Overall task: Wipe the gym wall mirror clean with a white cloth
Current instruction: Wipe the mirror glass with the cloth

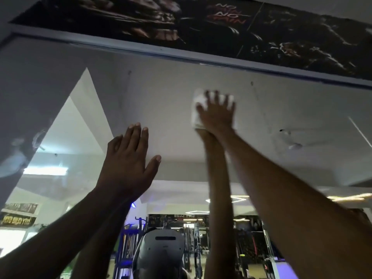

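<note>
Both hands raised against the gym wall mirror (171, 101), high near its top edge.
The glass reflects a white ceiling, lights and gym machines; a dark poster (221, 23) hangs above. The left hand (128, 164) is spread flat, holding nothing. The right hand (218, 113), fingers splayed, presses the white cloth (198, 109) to the glass.

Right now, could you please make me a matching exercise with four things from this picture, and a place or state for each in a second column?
Things:
1. right hand
2. left hand
3. poster
4. cloth

Places or states:
A. dark, above the mirror frame
B. white, flat against the glass
C. fingers spread, presses the cloth
D. open, holds nothing

Pairs: 1-C, 2-D, 3-A, 4-B
</note>
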The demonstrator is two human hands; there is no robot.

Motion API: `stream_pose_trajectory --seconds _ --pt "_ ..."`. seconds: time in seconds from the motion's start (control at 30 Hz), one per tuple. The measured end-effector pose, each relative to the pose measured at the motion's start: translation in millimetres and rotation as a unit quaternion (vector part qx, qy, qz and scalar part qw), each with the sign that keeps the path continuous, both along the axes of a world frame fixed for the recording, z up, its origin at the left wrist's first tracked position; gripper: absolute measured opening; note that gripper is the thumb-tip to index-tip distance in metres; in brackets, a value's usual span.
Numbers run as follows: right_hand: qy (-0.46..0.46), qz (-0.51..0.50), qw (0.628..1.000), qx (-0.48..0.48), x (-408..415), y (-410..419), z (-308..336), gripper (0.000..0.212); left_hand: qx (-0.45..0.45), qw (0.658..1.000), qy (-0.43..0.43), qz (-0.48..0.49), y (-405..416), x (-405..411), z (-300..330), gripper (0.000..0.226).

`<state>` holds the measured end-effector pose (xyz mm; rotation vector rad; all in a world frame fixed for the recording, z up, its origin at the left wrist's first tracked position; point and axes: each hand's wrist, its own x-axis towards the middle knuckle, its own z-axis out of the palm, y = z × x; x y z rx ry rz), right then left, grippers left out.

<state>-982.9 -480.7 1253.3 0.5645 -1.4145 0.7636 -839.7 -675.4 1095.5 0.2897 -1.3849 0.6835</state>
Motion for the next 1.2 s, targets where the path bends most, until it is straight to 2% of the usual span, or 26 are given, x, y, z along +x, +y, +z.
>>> stream_pose_trajectory --seconds 0.1,0.2,0.27,0.37,0.43,0.5,0.6,0.67,0.73,0.8,0.87,0.93,1.0,1.1,1.17,1.2 --pt "0.097 -0.019 0.988 0.122 53 -53 -24 0.07 -0.004 1.0 0.002 -0.004 -1 -1 0 0.079" --pt "0.171 -0.05 0.957 0.23 49 -48 -41 0.071 -0.004 1.0 0.001 -0.006 0 0 -1 0.079" --pt "0.167 -0.057 0.965 0.196 16 -16 -37 0.081 -0.004 1.0 -0.001 -0.005 0 2 -1 0.079" --pt "0.07 -0.048 0.993 0.085 -49 54 -31 0.093 0.005 1.0 -0.005 -0.006 -1 2 -2 0.079" --pt "0.033 -0.041 0.998 0.039 -81 92 -43 0.093 0.008 1.0 -0.007 -0.009 -1 3 -2 0.079" --pt "0.014 -0.047 0.999 -0.002 -93 98 -57 0.09 0.012 1.0 -0.016 -0.018 2 3 -3 0.079" --pt "-0.011 -0.014 0.998 -0.057 -66 52 -78 0.084 0.026 0.998 -0.04 -0.036 2 6 -4 0.083" --pt "0.054 -0.006 0.998 -0.018 -27 11 -103 0.078 0.046 0.993 -0.085 -0.062 4 16 1 0.093" --pt "0.145 -0.022 0.985 0.091 8 -28 -144 0.076 0.06 0.985 -0.147 -0.066 -1 32 11 0.104" --pt "0.203 -0.022 0.954 0.218 27 -39 -173 0.073 0.035 0.981 -0.185 -0.046 -14 46 16 0.104" --pt "0.224 -0.028 0.939 0.259 18 -20 -163 0.068 -0.001 0.981 -0.191 -0.023 -31 53 7 0.099" --pt "0.194 -0.057 0.961 0.19 -13 10 -136 0.067 -0.006 0.98 -0.196 -0.033 -44 60 -5 0.105" --pt "0.107 -0.069 0.987 0.093 -47 47 -116 0.071 0.024 0.975 -0.215 -0.055 -42 67 -13 0.124" --pt "0.006 -0.041 0.999 0.01 -54 54 -124 0.076 0.052 0.97 -0.232 -0.045 -35 69 -18 0.142" --pt "0.028 -0.046 0.998 -0.02 -21 17 -151 0.074 0.051 0.968 -0.242 -0.046 -36 71 -25 0.141" --pt "0.059 -0.048 0.997 0.008 1 -4 -174 0.073 0.037 0.968 -0.243 -0.049 -40 72 -28 0.138"
